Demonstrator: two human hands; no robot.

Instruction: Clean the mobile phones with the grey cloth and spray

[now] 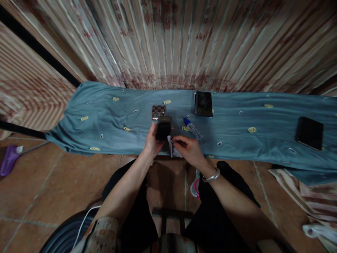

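My left hand (152, 142) is wrapped round a dark, phone-like device (163, 129), held upright over the near side of the cloth-covered surface. In my right hand (190, 149), the fingers pinch a light grey cloth (174, 149) that hangs beside the device's lower right edge. Whether the cloth touches the device, I cannot tell. Just behind the device lies a brown checkered case (159, 110), partly hidden by it. A clear spray bottle with a blue cap (193, 128) lies on its side to the right, close to my right hand.
A blue cloth with yellow prints (231, 135) covers the long surface. Stacked dark tablets or phones (204, 104) lie at the back, and a black flat case (310, 133) at far right. Pleated curtains (168, 45) stand behind. A purple brush-like object (10, 160) is at floor left.
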